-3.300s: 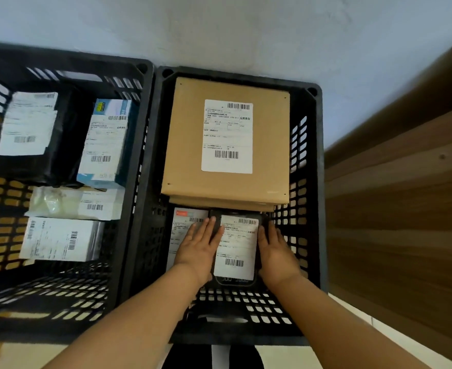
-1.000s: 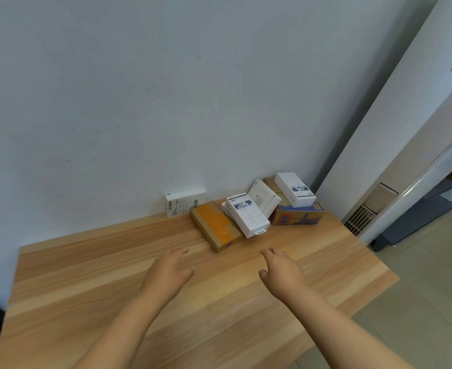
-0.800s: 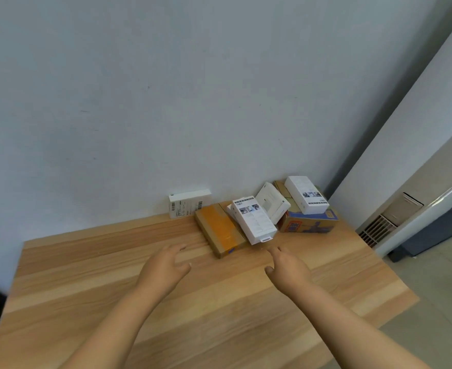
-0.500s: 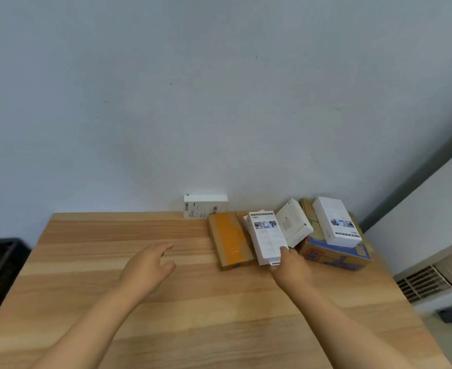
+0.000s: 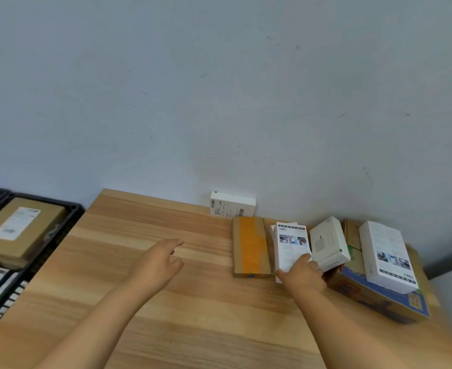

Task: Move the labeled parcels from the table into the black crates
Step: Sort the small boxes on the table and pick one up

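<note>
Here your right hand (image 5: 303,275) is on the near end of a white parcel (image 5: 290,246) printed with small photos, your grip closed on it with fingers curled over its near edge. That parcel lies flat on the wooden table (image 5: 193,302) towards the far right, just right of a brown cardboard parcel (image 5: 250,246) with an orange band, and seems to touch it along one side. Your left hand (image 5: 157,265) hovers over the middle of the table, fingers loose and spread, its grip wide with nothing in it.

To the right of the parcel you hold, a second white box (image 5: 327,242) sits tilted, leaning up against a larger cardboard carton (image 5: 379,294) with blue print. A long white box (image 5: 387,255) lies on top of that carton. At the far edge of the table, a small white box (image 5: 231,207) with barcodes stands against the grey wall (image 5: 219,89).

At the left edge, beside the table and lower, you can see a black crate (image 5: 41,243) holding a flat brown parcel (image 5: 19,227) with a white label, and more labelled packets nearer to you inside it.
</note>
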Tool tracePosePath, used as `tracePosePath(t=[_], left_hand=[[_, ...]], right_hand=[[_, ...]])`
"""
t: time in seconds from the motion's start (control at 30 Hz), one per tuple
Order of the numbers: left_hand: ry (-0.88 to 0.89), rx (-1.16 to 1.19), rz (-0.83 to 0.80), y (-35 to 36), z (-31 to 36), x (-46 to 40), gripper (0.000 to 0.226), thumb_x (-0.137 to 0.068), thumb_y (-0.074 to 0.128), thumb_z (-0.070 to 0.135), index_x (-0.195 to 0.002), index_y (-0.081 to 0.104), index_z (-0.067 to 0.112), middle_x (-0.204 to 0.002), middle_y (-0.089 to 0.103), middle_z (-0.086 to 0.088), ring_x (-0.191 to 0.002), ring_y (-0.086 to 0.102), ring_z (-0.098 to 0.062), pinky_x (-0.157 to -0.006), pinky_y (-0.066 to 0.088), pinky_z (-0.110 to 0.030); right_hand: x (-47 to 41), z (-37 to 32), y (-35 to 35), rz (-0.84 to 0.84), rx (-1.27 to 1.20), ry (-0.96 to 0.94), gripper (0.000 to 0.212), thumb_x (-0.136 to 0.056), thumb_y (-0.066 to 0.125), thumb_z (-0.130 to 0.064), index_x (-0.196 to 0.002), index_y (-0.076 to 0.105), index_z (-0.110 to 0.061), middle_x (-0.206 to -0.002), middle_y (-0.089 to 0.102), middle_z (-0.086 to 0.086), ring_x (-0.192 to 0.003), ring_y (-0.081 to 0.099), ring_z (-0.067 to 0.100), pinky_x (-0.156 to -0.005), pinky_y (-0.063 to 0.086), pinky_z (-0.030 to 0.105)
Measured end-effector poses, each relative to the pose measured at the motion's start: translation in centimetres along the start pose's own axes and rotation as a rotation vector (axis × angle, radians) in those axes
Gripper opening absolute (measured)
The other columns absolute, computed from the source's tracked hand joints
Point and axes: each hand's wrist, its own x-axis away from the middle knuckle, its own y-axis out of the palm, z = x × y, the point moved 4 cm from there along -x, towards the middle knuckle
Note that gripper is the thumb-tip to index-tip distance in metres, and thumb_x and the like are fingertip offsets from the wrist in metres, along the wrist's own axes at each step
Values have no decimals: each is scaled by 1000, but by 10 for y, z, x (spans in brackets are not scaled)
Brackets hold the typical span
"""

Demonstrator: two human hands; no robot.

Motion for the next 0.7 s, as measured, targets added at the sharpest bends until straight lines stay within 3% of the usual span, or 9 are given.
tracePosePath(t=[0.17,0.33,0.7], left_hand=[[-9,18,9,-2,2,7,48,-90,57,23,-136,48,24,-134,51,7,-115,53,-7,-90,42,-23],[-4,21,7,-10,12,14,48,-92,56,25,-139,45,26,-132,53,2,-116,53,-13,-86,39,-22],[151,58,14,-43,35,21,47,-90,59,26,-135,48,24,-132,53,4,-115,53,-9,-88,40,-21]], right_hand=[[1,4,-6,15,-117,21,99,-74,71,-52,-142,14,-7,-131,41,14,-118,45,31,-87,52,40],[17,4,-21,37,-244,0,85,-68,76,-49,-128,30,-11,-120,46,11,-115,48,27,-83,54,36],[98,-61,-69,137,-351,-212,77,-67,73,-45,-124,36,-10,-124,43,8,-119,38,26,-84,44,34]])
